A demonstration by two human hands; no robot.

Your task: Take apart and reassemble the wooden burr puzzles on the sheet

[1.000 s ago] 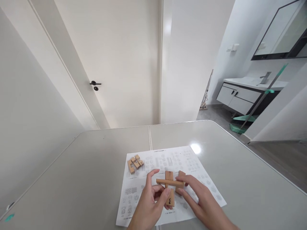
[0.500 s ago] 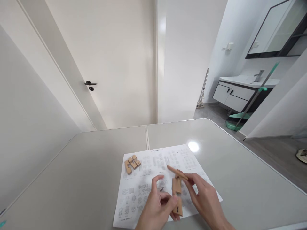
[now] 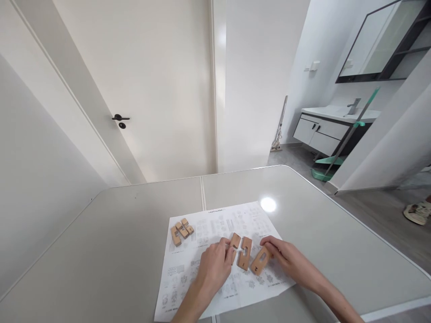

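Three wooden puzzle pieces are side by side over the printed sheet (image 3: 249, 287). My left hand (image 3: 213, 265) is closed with its fingertips on the leftmost notched puzzle piece (image 3: 235, 240), partly covering it. The middle notched puzzle piece (image 3: 244, 255), marked 1, lies on the paper, touched by neither hand. At the right, my right hand (image 3: 286, 256) pinches the upper right end of a puzzle piece marked 2 (image 3: 260, 261), which has a rectangular hole through it. That piece is turned at a slant.
A cluster of small wooden puzzle pieces (image 3: 182, 230) sits at the sheet's upper left. The sheet lies on a grey table (image 3: 141, 242) with a seam down its middle. Beyond are a white door (image 3: 168, 89), a washbasin cabinet (image 3: 323, 130) and a green dustpan (image 3: 321, 174).
My left hand has moved up from the near pieces to the leftmost one. The piece in my right hand, formerly seen edge-on, now shows its broad face. The pieces now stand apart.
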